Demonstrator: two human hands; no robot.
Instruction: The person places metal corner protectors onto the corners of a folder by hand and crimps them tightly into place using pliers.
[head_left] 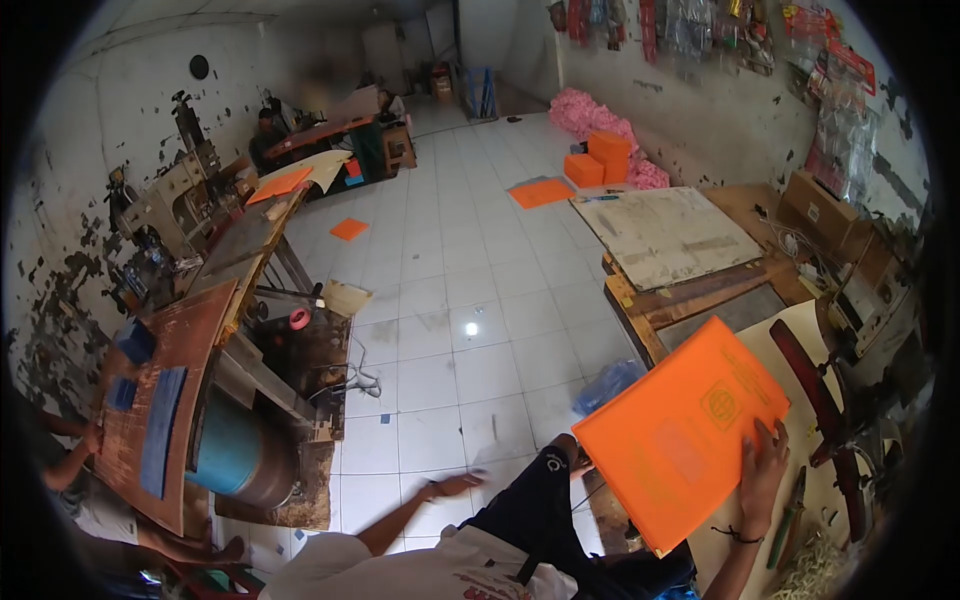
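The right hand (765, 470) lies on the lower right part of an orange folder (672, 425), its fingers partly spread over the cover and its wrist ringed by a dark bracelet (737, 537). The folder, with a round emblem (721, 403) printed on it, lies slantwise on the near part of the right-hand tabletop (690, 303) and reaches out past its left edge. The left hand (452, 487) hangs over the tiled floor (425, 355), well apart from the folder; its fingers look stretched out, but blur hides how far open it is and whether it holds anything. Under and beyond the folder spreads a cream sheet (803, 335), with a long dark red piece (806, 375) across its right side. A tool with green handles (786, 530) lies just right of the right wrist. A pale board (670, 237) covers much of the same tabletop's far left corner, and crumpled blue plastic (606, 387) sits beside the left edge. Across the floor, a co-worker's hand (92, 438) rests at the left edge of a brown tabletop (135, 430), near long blue strips (162, 430).
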